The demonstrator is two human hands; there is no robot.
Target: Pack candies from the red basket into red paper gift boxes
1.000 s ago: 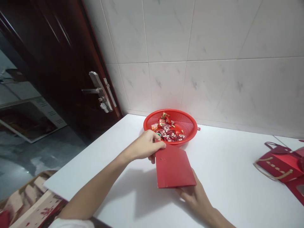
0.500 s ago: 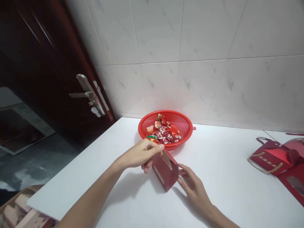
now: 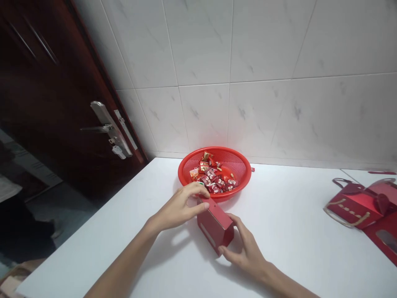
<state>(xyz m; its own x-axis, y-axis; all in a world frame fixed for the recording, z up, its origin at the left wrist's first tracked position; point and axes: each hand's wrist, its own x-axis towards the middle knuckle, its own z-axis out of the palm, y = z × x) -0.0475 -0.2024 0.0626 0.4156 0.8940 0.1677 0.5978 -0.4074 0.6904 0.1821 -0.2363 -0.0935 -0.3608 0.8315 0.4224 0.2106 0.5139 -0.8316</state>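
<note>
A small dark-red cardboard box [image 3: 213, 223] with a pale strip along its side stands on the white table, its upper panel folded flat across the top. My left hand [image 3: 186, 203] holds the end nearer the basket, thumb on the top panel and fingers curled over the far edge. Around the near right end, my right hand [image 3: 246, 248] grips with its thumb at the lower front corner and its fingers along the far side. Just behind the box is a red plastic basket [image 3: 245, 182] with wrapped candies [image 3: 214, 178] in it, partly hidden by my left hand.
Several red gift boxes with cord handles [image 3: 352, 211] lie at the table's right side. A tiled wall [image 3: 260, 116] runs behind the white table [image 3: 294, 231]. To the left is a dark door with a metal handle [image 3: 102, 128]; a person's dark-clothed legs [image 3: 25, 231] show beyond it.
The box's top had a gap showing a pale inside; now its panel lies over it. My right thumb has come round to the front corner. A person has come into view at left.
</note>
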